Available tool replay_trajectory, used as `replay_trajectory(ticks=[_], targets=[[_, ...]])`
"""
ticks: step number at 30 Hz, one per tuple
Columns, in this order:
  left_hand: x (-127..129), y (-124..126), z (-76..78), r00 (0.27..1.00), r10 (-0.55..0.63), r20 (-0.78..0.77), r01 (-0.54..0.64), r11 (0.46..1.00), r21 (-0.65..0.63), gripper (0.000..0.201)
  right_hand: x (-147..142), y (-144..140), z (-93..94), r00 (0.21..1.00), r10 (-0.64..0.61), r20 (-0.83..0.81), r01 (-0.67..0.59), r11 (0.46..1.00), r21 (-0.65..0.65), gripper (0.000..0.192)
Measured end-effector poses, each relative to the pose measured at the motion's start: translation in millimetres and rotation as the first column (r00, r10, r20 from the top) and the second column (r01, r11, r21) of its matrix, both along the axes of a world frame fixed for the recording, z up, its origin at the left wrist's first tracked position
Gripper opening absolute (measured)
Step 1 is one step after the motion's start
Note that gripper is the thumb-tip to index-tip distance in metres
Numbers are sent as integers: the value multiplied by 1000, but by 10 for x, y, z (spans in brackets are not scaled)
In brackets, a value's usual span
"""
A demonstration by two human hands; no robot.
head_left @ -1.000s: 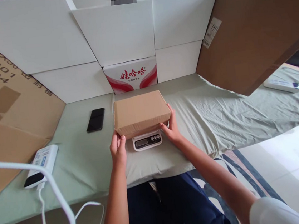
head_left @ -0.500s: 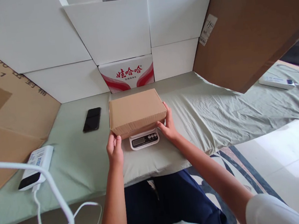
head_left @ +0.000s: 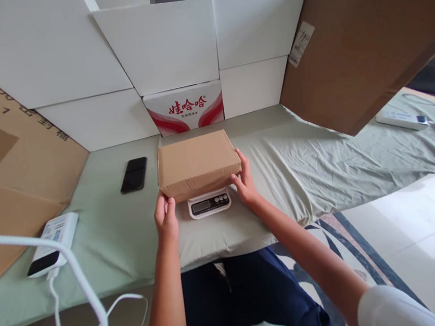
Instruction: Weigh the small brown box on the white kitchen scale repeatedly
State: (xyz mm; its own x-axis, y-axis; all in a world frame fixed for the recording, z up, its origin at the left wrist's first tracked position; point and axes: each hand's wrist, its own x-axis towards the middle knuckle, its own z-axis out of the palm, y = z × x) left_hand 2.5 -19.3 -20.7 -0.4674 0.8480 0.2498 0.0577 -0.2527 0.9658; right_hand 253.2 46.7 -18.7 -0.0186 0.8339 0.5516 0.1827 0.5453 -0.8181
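A small brown cardboard box (head_left: 197,160) lies flat side up over a white digital kitchen scale (head_left: 210,204). Only the scale's front panel with its display and buttons shows; the rest is hidden under the box. My left hand (head_left: 165,213) grips the box's near left corner, thumb on the front face. At the right end, my right hand (head_left: 245,178) holds the other near corner, fingers along the side and thumb at the front. Whether the box rests on the scale or is held just above it, I cannot tell.
A black phone (head_left: 134,174) lies left of the box. Further left are a white power bank (head_left: 54,244) and a white cable (head_left: 84,283). White boxes (head_left: 172,42) stand stacked behind, with large brown cartons (head_left: 361,42) at both sides. A green cloth (head_left: 274,177) covers the table.
The cardboard box has shifted very slightly to the left, with both hands still on it. Everything else looks the same.
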Motion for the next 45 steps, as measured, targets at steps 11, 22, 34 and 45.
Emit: replay_trajectory(ticks=[11, 22, 34, 45], targets=[[-14, 4, -45, 998, 15, 55, -17, 999, 46, 76, 35, -17, 68, 999, -40, -34, 39, 999, -35, 77], [-51, 69, -47, 993, 37, 115, -55, 986, 158, 92, 31, 30, 59, 993, -89, -75, 88, 996, -25, 69], [-32, 73, -103, 996, 1, 93, -10, 996, 91, 96, 38, 44, 50, 995, -59, -82, 60, 998, 7, 72], [-109, 179, 164, 994, -57, 90, 50, 996, 78, 86, 14, 20, 411, 1000, 1, 8, -1, 1000, 12, 74]])
